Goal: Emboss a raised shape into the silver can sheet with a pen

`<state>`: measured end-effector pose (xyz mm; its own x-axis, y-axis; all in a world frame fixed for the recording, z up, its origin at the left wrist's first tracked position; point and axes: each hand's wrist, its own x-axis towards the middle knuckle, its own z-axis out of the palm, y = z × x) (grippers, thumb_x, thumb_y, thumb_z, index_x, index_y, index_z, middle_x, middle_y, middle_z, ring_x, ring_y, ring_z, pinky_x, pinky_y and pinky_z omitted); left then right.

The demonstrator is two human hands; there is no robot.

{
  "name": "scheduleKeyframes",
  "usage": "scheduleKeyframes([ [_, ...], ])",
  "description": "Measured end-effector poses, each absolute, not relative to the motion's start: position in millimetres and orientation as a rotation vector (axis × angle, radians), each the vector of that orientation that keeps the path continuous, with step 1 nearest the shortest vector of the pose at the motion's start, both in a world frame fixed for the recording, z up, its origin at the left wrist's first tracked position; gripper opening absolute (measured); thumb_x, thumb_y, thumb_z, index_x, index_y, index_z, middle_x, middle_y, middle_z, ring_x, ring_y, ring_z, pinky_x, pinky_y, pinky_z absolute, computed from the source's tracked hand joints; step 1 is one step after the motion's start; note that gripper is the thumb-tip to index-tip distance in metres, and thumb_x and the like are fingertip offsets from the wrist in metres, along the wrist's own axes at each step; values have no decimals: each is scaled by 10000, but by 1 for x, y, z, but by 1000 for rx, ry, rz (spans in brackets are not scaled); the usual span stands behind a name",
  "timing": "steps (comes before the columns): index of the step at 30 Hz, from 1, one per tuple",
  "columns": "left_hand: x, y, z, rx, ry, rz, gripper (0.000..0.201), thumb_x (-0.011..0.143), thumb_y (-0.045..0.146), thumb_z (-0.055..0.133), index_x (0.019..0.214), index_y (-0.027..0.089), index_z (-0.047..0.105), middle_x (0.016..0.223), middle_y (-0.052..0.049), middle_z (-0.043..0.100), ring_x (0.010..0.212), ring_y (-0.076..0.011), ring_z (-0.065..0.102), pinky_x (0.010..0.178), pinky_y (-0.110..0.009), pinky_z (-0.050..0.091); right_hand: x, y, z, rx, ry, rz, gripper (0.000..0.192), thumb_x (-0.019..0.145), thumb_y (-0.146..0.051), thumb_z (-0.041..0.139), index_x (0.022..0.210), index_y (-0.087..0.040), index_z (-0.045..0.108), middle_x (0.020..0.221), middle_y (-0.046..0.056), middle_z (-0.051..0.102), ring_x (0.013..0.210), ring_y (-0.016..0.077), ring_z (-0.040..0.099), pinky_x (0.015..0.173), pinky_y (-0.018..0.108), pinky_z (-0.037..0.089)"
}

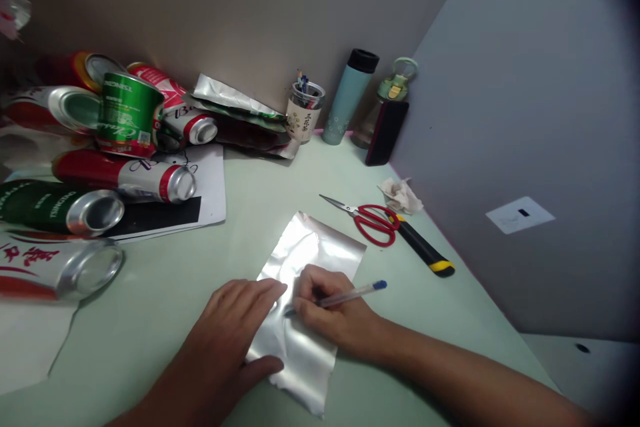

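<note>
A silvery sheet of thin metal with uneven edges lies on the pale green table in front of me. My right hand grips a ballpoint pen with a clear barrel and a blue end cap. The pen's tip meets the sheet near its middle. Flat along the sheet's left edge rests my left hand, its fingers stretched out and thumb apart. Beyond the sheet, to the right, are red-handled scissors and a black and yellow utility knife.
Several drink cans, one a cut green can, crowd the left side over paper sheets. Curled metal sheets, a pen cup, a blue tumbler, a green-lidded bottle and a dark phone line the wall. Crumpled tissue lies near the scissors.
</note>
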<state>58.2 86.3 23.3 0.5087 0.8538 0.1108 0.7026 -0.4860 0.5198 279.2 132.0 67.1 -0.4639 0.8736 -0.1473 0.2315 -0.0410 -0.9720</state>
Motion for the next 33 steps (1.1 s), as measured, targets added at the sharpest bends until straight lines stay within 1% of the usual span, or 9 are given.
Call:
scheduleKeyframes([
  [3, 49, 91, 20, 2403, 1184, 466, 954, 784, 176, 786, 1526, 351, 212, 1496, -7, 498, 1358, -264, 448, 1166, -457, 332, 278, 131, 68, -1174, -1569, 1649, 203, 781, -249, 628, 672, -204, 463, 644, -30, 473, 588, 117, 383, 540, 262, 306],
  [6, 40, 98, 22, 2497, 1185, 485, 932, 799, 174, 761, 1537, 321, 211, 1545, -22, 441, 1446, -274, 340, 1223, -500, 212, 277, 128, 71, -1198, -1560, 1651, 211, 788, -254, 637, 673, -201, 468, 645, -32, 466, 598, 120, 383, 549, 266, 299],
  [8, 36, 101, 25, 2526, 1271, 540, 829, 828, 225, 741, 1515, 305, 283, 1537, -43, 435, 1450, -300, 316, 1189, -511, 264, 277, 125, 73, -1241, -1564, 1623, 222, 801, -254, 635, 670, -200, 465, 654, -31, 465, 615, 123, 389, 561, 270, 299],
  [10, 33, 103, 29, 2525, 1342, 592, 667, 887, 275, 676, 1475, 308, 363, 1471, -53, 484, 1376, -306, 398, 1103, -497, 362, 276, 124, 74, -1286, -1560, 1608, 226, 811, -253, 630, 670, -199, 461, 663, -30, 463, 630, 127, 393, 569, 274, 297],
  [13, 32, 101, 33, 2478, 1377, 608, 477, 957, 257, 556, 1415, 321, 436, 1324, -32, 568, 1205, -260, 514, 972, -421, 440, 274, 123, 75, -1315, -1558, 1603, 229, 809, -251, 629, 669, -202, 454, 665, -29, 463, 632, 129, 387, 567, 279, 289],
  [16, 37, 97, 32, 2426, 1345, 641, 436, 954, 231, 570, 1372, 295, 464, 1244, -18, 591, 1129, -224, 532, 930, -356, 445, 273, 123, 74, -1307, -1542, 1610, 233, 815, -262, 631, 675, -206, 455, 664, -27, 472, 621, 129, 386, 559, 280, 288],
  [18, 42, 94, 31, 2408, 1332, 675, 469, 920, 266, 656, 1352, 280, 473, 1228, -21, 588, 1122, -228, 525, 938, -355, 431, 273, 123, 73, -1296, -1540, 1597, 225, 823, -270, 626, 683, -207, 461, 665, -26, 478, 620, 131, 395, 559, 280, 298],
  [23, 50, 92, 29, 2477, 1334, 642, 786, 706, 249, 892, 1364, 298, 465, 1177, -25, 583, 1042, -251, 539, 899, -390, 397, 272, 124, 68, -1298, -1592, 1416, 211, 824, -262, 587, 677, -211, 445, 669, -21, 488, 624, 136, 406, 562, 282, 312],
  [33, 49, 96, 26, 2507, 1301, 618, 868, 690, 255, 900, 1412, 294, 419, 1164, -35, 572, 1037, -255, 531, 901, -396, 363, 268, 127, 59, -1308, -1683, 1290, 202, 808, -234, 572, 658, -208, 439, 629, -32, 481, 605, 127, 421, 557, 271, 321],
])
